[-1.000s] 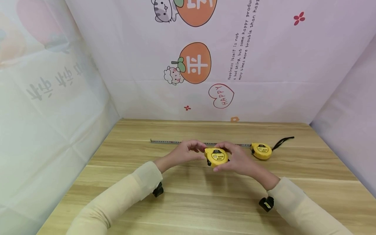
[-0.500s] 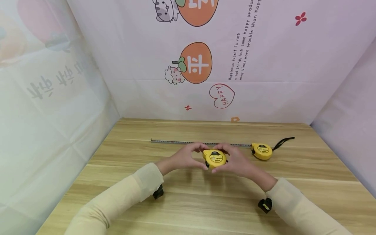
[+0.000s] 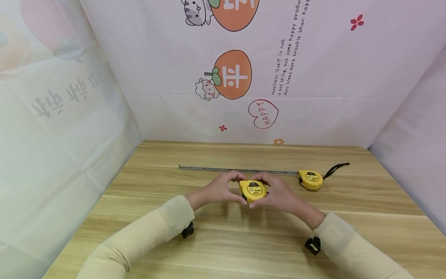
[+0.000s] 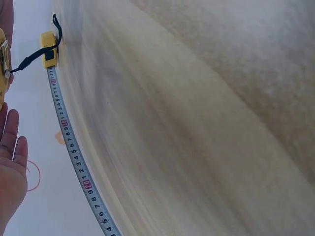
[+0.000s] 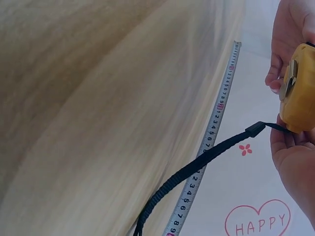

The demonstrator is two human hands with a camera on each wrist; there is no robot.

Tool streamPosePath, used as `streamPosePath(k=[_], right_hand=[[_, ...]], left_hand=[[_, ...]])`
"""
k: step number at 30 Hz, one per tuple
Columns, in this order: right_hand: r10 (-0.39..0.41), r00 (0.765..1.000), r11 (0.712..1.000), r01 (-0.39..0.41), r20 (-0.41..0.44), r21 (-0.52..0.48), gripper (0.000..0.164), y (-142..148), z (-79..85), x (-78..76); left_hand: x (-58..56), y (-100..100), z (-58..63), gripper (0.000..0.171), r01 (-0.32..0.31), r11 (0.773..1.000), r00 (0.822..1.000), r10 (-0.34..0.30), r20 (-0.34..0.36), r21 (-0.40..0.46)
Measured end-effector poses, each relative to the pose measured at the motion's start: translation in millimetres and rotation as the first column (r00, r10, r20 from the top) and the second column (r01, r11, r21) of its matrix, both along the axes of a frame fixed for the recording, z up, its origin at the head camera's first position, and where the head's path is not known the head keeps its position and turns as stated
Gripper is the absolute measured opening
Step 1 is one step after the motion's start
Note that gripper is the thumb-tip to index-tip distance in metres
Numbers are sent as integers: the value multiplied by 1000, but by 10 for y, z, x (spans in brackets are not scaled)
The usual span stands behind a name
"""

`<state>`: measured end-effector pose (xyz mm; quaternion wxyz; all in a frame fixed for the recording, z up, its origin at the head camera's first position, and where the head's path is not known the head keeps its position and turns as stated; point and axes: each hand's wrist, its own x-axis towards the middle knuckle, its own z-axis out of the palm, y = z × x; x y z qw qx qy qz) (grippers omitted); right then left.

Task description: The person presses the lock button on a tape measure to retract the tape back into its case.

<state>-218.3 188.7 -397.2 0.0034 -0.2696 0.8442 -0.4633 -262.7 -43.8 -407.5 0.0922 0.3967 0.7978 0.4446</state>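
Wooden table (image 3: 216, 248) below, left hand (image 3: 220, 189) and right hand (image 3: 280, 194) grip the raised tape measure (image 3: 253, 191) between them, nose toward the table's left edge.

Left hand (image 3: 220, 189) and right hand (image 3: 280, 195), both curved, face each other

Wood-grain table (image 3: 244, 252), yellow tape measure (image 3: 311, 179), extended blade (image 3: 205, 168)

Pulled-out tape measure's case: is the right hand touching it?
Apart: the head view shows a strip of table between the right hand and that yellow case.
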Motion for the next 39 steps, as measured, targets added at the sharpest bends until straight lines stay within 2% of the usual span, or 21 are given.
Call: streamPosePath(k=[6,12,20,28,39], right_hand=[[-13,1000,1000,13,10,15,66,-9,-50,8],[-28,999,999,27,22,32,68,-10,-109,5],[-11,998,998,7,66,62,72,-34,-157,1],[-6,995,997,-2,103,81,75,-37,-238,-21],[-18,988,996,4,154,88,75,-51,-304,-53]], left_hand=[[16,1,-27,54,15,1000,1000,-15,-7,-15],[32,4,-61,53,1,999,1000,-1,-2,-38],[19,-4,-141,54,-8,997,1000,8,4,-80],[16,-1,-213,53,-18,992,999,21,24,-123],[9,7,-244,51,-21,989,997,32,67,-150]])
